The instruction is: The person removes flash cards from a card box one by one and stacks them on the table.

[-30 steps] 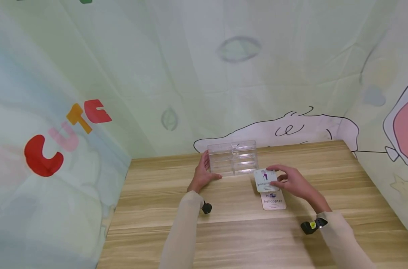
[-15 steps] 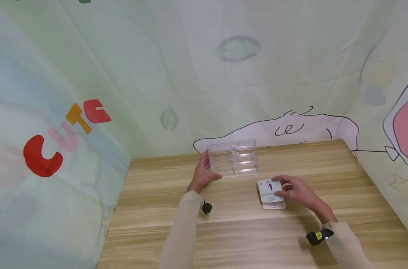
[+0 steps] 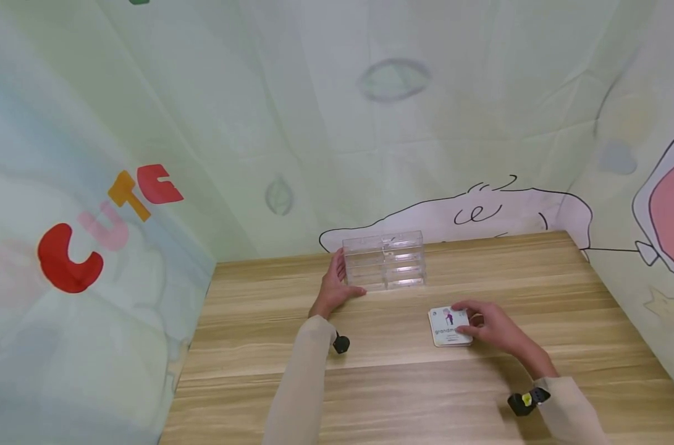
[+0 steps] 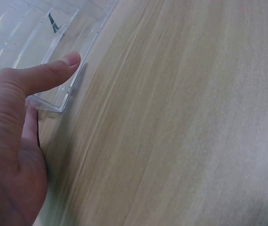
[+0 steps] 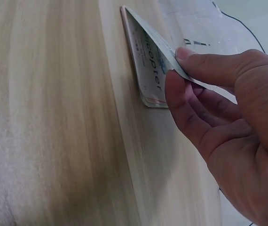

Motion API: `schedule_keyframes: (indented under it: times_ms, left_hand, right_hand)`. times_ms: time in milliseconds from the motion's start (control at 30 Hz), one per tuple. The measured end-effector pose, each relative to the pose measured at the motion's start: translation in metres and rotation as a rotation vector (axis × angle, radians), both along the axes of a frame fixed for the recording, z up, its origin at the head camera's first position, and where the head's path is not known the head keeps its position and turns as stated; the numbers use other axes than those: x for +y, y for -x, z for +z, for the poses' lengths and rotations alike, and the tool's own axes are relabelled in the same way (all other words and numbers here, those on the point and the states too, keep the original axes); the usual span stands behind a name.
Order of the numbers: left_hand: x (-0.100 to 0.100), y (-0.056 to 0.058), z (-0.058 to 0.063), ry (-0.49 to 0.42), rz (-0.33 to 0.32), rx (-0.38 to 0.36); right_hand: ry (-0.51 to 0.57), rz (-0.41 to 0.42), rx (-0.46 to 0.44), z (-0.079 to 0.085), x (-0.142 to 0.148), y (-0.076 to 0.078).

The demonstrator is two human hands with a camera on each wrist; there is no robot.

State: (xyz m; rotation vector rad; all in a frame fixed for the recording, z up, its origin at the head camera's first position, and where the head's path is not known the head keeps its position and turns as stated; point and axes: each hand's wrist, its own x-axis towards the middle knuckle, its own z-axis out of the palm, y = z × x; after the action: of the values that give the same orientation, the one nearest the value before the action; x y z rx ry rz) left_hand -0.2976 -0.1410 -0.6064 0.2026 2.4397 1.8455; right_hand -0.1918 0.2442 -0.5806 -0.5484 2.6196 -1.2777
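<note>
A clear plastic rack (image 3: 406,269) with two columns of compartments stands near the table's back edge. My left hand (image 3: 335,289) holds its left end, thumb along the front and fingers partly hidden behind the side. In the left wrist view that thumb lies over the rack's lower edge. To the right, my right hand (image 3: 492,327) pinches a white card marked "grandma" (image 3: 445,327) by its right side, its last letters covered by fingers. The right wrist view has this card tilted, one edge down on a small pile. A helicopter card (image 5: 145,61) shows on top of that pile.
All of this is on a wood-grain table (image 3: 381,395). A printed cloth backdrop (image 3: 314,123) rises behind the table and on both sides. Each wrist wears a small black camera, such as the right one (image 3: 520,405).
My right hand has brought the grandma card down and toward me, from beside the rack onto the pile, covering the helicopter card in the head view. The left hand and rack have stayed put.
</note>
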Motion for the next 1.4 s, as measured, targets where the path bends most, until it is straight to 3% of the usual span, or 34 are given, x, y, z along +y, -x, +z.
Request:
schedule_keyframes:
  times_ms: [433, 700, 967, 1233, 1400]
  left_hand:
    - [0.003, 0.0, 0.001, 0.011, 0.004, -0.02]
    - [0.003, 0.0, 0.002, 0.004, 0.0, -0.003]
    - [0.003, 0.0, 0.003, 0.015, -0.002, 0.001]
    - [0.002, 0.0, 0.001, 0.016, 0.001, 0.013]
    - [0.002, 0.001, 0.0, 0.013, -0.001, 0.013]
  right_hand:
    - [-0.134, 0.014, -0.003, -0.001, 0.001, 0.0]
    - [-0.174, 0.072, 0.042, -0.003, 0.002, 0.003]
    - [-0.235, 0.111, 0.019, 0.005, -0.001, 0.005]
    - [-0.251, 0.158, 0.034, 0.006, -0.001, 0.007]
    - [-0.233, 0.13, 0.016, 0.002, 0.003, 0.006]
